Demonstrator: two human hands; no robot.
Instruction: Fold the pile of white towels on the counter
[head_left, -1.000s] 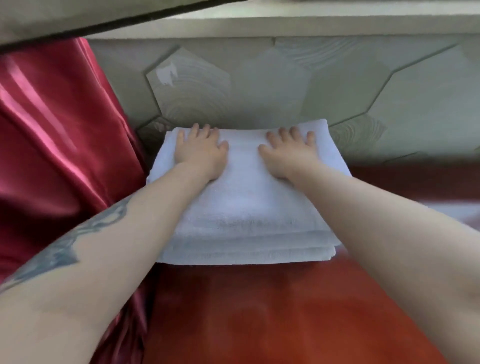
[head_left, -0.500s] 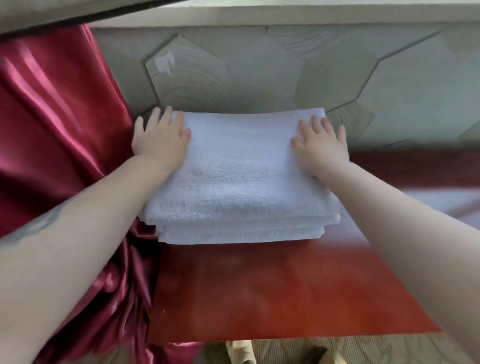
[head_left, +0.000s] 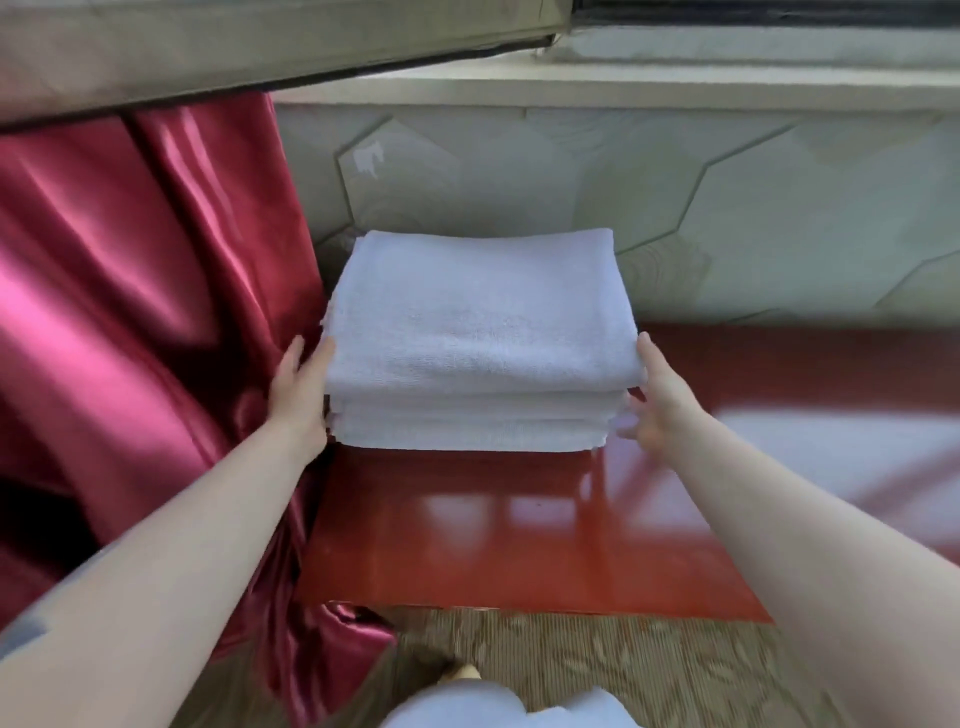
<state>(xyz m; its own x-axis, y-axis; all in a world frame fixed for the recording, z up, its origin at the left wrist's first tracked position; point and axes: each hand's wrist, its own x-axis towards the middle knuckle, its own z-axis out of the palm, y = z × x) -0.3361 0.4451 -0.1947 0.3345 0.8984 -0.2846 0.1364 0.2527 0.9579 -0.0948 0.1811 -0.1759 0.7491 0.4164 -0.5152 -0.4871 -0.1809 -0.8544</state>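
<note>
A neat stack of folded white towels (head_left: 478, 332) sits on the glossy red counter (head_left: 493, 545), pushed back against the wall. My left hand (head_left: 298, 389) lies flat against the stack's left side, fingers straight and pointing away from me. My right hand (head_left: 657, 400) is at the stack's right front corner, fingers spread and loosely extended, touching the towel edges; it is slightly blurred. Neither hand curls round any towel.
A red satin curtain (head_left: 130, 312) hangs close on the left, brushing the stack and my left arm. A grey hexagon-patterned wall (head_left: 727, 208) rises behind, under a window sill (head_left: 623, 83). Patterned carpet (head_left: 597, 665) shows below the counter's front edge.
Both hands slid off the top of the stack, outward and back toward me, and now flank its sides near the front corners. The view has pulled back from the counter.
</note>
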